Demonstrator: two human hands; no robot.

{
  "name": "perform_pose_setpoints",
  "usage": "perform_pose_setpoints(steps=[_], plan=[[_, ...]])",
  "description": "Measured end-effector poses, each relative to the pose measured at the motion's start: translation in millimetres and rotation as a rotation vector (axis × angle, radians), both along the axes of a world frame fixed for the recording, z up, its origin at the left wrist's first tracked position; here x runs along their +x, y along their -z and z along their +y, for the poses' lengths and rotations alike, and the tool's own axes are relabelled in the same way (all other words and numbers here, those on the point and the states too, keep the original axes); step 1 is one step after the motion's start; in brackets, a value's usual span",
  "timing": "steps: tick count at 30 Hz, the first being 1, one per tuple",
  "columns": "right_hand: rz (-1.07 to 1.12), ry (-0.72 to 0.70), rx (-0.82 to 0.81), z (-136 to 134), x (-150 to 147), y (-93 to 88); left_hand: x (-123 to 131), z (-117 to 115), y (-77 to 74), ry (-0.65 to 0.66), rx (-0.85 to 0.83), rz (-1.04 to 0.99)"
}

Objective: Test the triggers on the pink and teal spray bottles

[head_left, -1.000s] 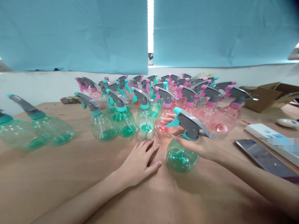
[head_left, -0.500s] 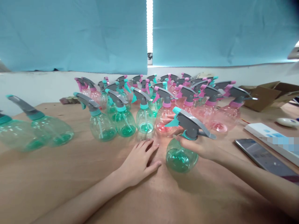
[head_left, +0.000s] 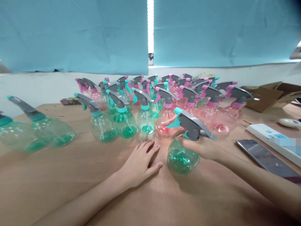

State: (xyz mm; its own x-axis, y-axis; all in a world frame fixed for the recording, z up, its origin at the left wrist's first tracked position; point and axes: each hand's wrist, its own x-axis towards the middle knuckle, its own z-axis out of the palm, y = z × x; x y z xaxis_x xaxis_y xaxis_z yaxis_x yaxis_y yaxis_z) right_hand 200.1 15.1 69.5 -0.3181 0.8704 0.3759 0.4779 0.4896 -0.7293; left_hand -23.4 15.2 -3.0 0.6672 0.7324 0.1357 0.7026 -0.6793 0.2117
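Note:
My right hand (head_left: 199, 146) is wrapped round the neck of a green spray bottle (head_left: 182, 158) with a grey and teal head; some of its fingers show behind the trigger. The bottle stands upright on the wooden table (head_left: 150, 201). Left of it, my left hand (head_left: 139, 163) lies flat on the table, fingers spread, holding nothing. Just beyond the fingertips stands a clear green bottle (head_left: 146, 121). A pink bottle (head_left: 164, 121) is behind my right hand's fingers.
Several green and pink spray bottles stand in rows at the back. Two green bottles (head_left: 53, 131) are at the far left. On the right are a phone (head_left: 263, 157), a white power strip (head_left: 272, 135), a white mouse (head_left: 289, 123) and a cardboard box (head_left: 265, 97).
The fingers of my right hand behind the trigger have shifted slightly and spread a little. My left hand and the bottles have stayed in place.

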Motion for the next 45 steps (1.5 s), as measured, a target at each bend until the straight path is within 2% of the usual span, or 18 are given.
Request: perform_pose_setpoints(steps=[8, 14, 21, 33, 40, 45], plan=[[-0.028, 0.017, -0.016, 0.5, 1.5, 0.7, -0.8, 0.3, 1.9, 0.005, 0.002, -0.023], [-0.059, 0.137, -0.021, -3.2, 1.3, -3.9, -0.9, -0.2, 1.9, 0.009, -0.004, -0.010], [-0.071, 0.074, -0.056, -4.1, 1.6, -7.5, 0.0, 0.2, 0.6, 0.002, -0.006, -0.028], [0.103, -0.017, -0.036, 2.2, -4.2, 4.5, -0.5, 0.2, 1.3, 0.000, -0.011, -0.006], [0.071, 0.017, -0.024, 1.7, -5.8, 3.9, 0.4, -0.3, -1.6, -0.003, -0.016, 0.005], [0.042, 0.036, -0.012, 2.4, -4.2, 11.0, 0.3, 0.1, -1.1, -0.003, -0.021, 0.010]])
